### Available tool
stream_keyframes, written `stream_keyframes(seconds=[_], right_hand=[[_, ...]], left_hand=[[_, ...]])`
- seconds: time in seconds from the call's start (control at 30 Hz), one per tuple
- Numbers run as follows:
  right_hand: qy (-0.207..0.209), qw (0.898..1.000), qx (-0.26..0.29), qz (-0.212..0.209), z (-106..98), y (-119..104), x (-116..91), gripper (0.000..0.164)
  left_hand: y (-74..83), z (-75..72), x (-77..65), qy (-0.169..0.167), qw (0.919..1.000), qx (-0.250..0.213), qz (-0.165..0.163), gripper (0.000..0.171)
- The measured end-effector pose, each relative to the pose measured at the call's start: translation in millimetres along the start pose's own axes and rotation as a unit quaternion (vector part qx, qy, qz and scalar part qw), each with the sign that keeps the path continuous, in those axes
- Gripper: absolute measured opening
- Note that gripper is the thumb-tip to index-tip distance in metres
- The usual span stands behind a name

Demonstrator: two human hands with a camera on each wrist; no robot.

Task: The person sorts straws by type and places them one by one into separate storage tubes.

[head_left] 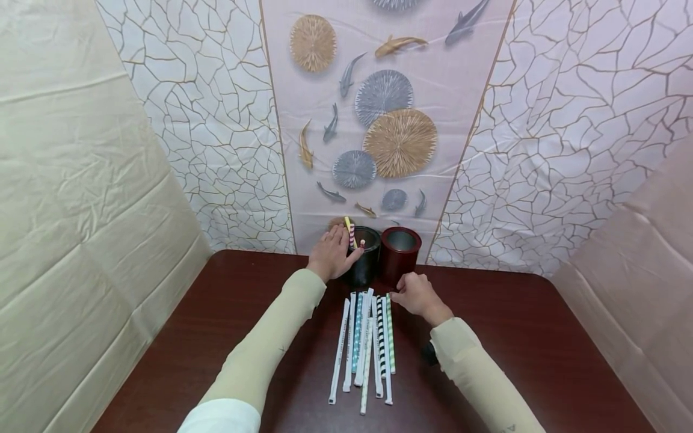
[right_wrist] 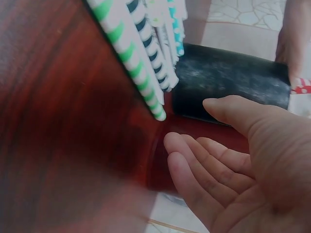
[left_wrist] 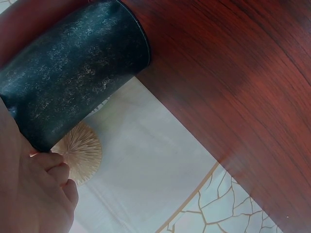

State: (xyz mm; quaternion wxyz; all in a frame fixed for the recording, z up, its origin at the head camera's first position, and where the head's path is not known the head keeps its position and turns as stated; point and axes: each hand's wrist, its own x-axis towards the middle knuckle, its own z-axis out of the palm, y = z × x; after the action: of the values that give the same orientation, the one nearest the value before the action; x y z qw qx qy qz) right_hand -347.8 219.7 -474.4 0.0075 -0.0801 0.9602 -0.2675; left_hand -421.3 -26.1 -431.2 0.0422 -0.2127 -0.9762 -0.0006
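My left hand (head_left: 331,252) grips the rim of the black cup (head_left: 365,269), its thumb across the front side. In the left wrist view its bent fingers (left_wrist: 60,170) lie right at the cup's rim. A yellow straw (head_left: 348,223), a purple-striped straw (head_left: 352,236) and a red-and-white straw (head_left: 362,243) stick out of this cup. My right hand (head_left: 418,296) hangs loosely curled with nothing held. Its fingertips are near the upper end of a green-striped straw (right_wrist: 129,58) and in front of the red cup (head_left: 400,255). The red cup stands beside the black one, its visible inside grey.
On the table (head_left: 227,343) lies a row of several paper straws, among them a black-striped straw (head_left: 382,337), a blue-dotted straw (head_left: 357,337) and white wrapped straws (head_left: 339,352). Close behind the cups hangs a patterned cloth (head_left: 346,180); plain cloth walls flank both sides.
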Motion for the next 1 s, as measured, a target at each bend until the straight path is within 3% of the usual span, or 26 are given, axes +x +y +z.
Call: stream_keyframes(seconds=[0.43, 0.67, 0.77, 1.0], right_hand=[[-0.017, 0.999, 0.014, 0.044, 22.1, 4.3, 2.0, 0.019], [-0.030, 0.999, 0.006, 0.043, 24.7, 2.4, 11.3, 0.059], [-0.040, 0.998, 0.002, 0.056, 25.5, 3.0, 16.4, 0.055], [-0.046, 0.994, -0.002, 0.099, 35.9, 16.2, 31.6, 0.028]], left_hand=[[-0.8, 0.9, 2.9, 0.008, 1.0000, 0.001, 0.002, 0.086], [-2.1, 2.5, 5.0, 0.004, 1.0000, 0.003, 0.001, 0.086], [-2.7, 4.3, 6.1, 0.005, 1.0000, 0.002, 0.002, 0.085], [-0.3, 2.0, 2.2, -0.003, 1.0000, 0.001, -0.002, 0.085]])
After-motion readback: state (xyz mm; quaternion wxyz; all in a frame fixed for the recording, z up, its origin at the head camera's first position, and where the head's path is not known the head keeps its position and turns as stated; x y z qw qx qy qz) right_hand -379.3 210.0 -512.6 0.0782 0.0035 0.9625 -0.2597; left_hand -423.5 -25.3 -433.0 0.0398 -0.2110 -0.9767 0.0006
